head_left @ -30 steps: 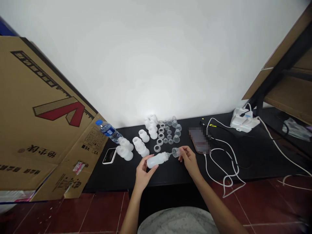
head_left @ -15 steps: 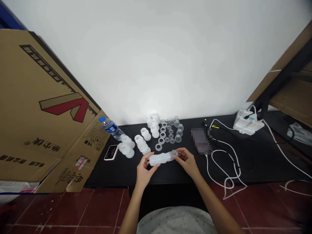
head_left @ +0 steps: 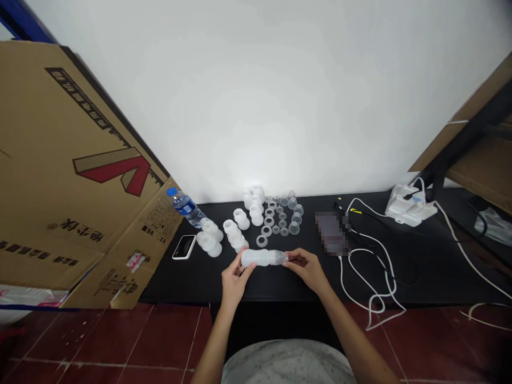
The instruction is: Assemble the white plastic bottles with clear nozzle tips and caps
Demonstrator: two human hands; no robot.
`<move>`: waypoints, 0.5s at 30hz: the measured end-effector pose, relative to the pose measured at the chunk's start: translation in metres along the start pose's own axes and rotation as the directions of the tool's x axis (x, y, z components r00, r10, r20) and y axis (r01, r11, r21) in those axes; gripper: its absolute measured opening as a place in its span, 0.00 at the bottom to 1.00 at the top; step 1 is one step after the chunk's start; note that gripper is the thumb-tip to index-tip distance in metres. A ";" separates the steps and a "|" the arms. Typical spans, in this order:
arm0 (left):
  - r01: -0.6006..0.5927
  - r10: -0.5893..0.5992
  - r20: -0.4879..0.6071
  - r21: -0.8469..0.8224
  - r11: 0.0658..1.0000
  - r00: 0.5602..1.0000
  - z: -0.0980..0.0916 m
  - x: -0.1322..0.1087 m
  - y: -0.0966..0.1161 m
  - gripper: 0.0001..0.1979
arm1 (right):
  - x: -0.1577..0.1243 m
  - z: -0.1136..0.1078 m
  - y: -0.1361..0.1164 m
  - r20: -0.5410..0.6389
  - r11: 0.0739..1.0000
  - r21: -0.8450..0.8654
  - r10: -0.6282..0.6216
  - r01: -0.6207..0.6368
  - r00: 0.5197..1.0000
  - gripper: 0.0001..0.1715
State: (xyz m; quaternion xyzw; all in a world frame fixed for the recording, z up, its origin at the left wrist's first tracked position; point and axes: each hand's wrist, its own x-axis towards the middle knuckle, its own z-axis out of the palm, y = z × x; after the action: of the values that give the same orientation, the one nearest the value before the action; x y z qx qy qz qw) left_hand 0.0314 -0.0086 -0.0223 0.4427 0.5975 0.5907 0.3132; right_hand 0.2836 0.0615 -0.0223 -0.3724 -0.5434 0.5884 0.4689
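I hold a translucent white plastic bottle (head_left: 260,257) sideways over the black table (head_left: 400,266). My left hand (head_left: 234,280) grips its body from below. The fingers of my right hand (head_left: 306,268) pinch the clear cap (head_left: 283,256), which sits on the bottle's neck. Behind the bottle lie several more white bottles (head_left: 236,234), clear rings (head_left: 262,241) and clear caps (head_left: 294,228) in rows.
A large cardboard box (head_left: 76,186) leans at the left, with a blue-capped water bottle (head_left: 184,207) and a small white device (head_left: 184,247) beside it. A phone (head_left: 331,232), white cables (head_left: 368,277) and a white power strip (head_left: 408,205) lie to the right. A wooden shelf (head_left: 476,144) stands at far right.
One second ago my right hand held the clear cap apart from the bottle's tip. The cap has since gone onto the neck, and both hands have stayed on the bottle.
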 end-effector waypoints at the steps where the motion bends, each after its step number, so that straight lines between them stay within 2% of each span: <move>1: 0.007 -0.007 0.002 0.015 1.000 1.000 -0.001 0.000 0.000 0.34 | 0.000 0.000 0.000 -0.003 1.000 -0.007 0.001 -0.001 1.000 0.24; 15: 0.013 -0.020 0.062 0.105 0.994 0.998 -0.004 -0.001 0.000 0.36 | 0.000 -0.001 -0.002 -0.003 0.996 -0.084 0.019 -0.019 1.000 0.23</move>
State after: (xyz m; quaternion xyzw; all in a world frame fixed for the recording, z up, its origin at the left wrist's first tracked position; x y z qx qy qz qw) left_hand 0.0280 -0.0108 -0.0219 0.4717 0.6211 0.5419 0.3131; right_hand 0.2846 0.0619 -0.0206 -0.3978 -0.5636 0.5690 0.4477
